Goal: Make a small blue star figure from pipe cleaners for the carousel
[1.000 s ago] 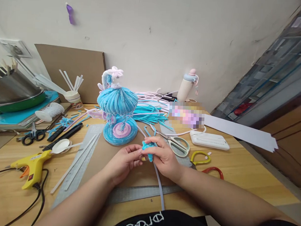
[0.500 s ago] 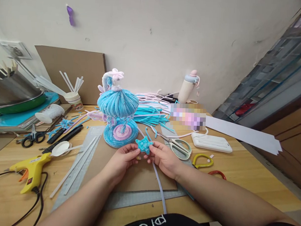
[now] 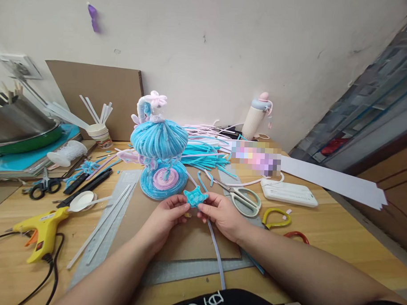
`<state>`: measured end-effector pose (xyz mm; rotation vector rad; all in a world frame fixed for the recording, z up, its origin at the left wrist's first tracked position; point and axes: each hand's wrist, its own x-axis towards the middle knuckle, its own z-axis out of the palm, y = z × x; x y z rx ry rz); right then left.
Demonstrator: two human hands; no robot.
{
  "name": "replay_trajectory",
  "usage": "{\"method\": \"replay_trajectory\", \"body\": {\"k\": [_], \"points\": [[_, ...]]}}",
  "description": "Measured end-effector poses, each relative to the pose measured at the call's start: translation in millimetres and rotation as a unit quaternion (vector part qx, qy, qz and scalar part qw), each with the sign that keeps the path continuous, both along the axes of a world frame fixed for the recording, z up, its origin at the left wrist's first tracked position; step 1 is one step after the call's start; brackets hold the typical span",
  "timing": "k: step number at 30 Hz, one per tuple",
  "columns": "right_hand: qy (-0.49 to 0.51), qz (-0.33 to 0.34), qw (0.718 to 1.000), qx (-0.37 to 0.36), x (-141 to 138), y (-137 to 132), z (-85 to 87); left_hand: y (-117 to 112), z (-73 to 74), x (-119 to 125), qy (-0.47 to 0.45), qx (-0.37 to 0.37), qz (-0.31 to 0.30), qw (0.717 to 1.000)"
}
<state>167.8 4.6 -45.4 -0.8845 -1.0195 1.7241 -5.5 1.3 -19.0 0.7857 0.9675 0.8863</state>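
Far left: metal pot [image 3: 21,115] full of sticks, sitting in a green pan [image 3: 28,142]. Next to it, clear spool [image 3: 68,153], dark-handled scissors [image 3: 45,185] and yellow glue gun [image 3: 42,229] on its side, on the wooden counter [image 3: 344,237]. White dish [image 3: 82,201] just beside the gun's rear end. Paper cup [image 3: 100,133] further back, white sticks standing in it. Translucent sticks [image 3: 100,224] lie diagonally on a grey cutting mat [image 3: 176,268].

Center: fuzzy blue-and-pink lamp-shaped piece [image 3: 159,140] stands upright, round base on the cardboard sheet [image 3: 187,247]. In front of it, left hand [image 3: 170,216] pinches the left side of a blue fuzzy star [image 3: 195,196]; right hand [image 3: 221,215] pinches the right side. Star is held between the two, above the cardboard. Lilac strip [image 3: 216,251] runs from by the right hand toward the near edge.

Right: blue stems [image 3: 205,157] piled behind, white-handled scissors [image 3: 246,202] near the right hand, bottle [image 3: 253,120] at the wall, white box-shaped device [image 3: 289,193], yellow handle [image 3: 277,225] by the right forearm.
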Motion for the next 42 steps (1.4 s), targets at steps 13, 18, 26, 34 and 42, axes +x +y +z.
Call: {"method": "replay_trajectory", "body": {"k": [13,18,26,34,42], "points": [[-0.003,-0.008,1.0,0.004,-0.9,-3.4,4.3,0.5,0.2,0.1,-0.022,0.022,-0.037,0.999],[0.003,-0.044,0.999,0.011,-0.1,0.8,0.7,0.1,-4.7,-0.7,0.017,0.062,-0.04,0.997],[-0.001,-0.028,1.0,0.003,-0.2,0.1,-0.3,-1.8,-3.5,1.9,0.028,0.104,-0.001,0.994],[-0.023,-0.009,1.0,0.009,-1.9,0.1,0.4,2.1,-11.6,0.3,0.074,0.101,0.017,0.992],[-0.027,0.006,1.0,0.003,-1.7,-1.8,0.1,-3.4,-10.1,2.8,0.069,0.071,0.034,0.995]]}}
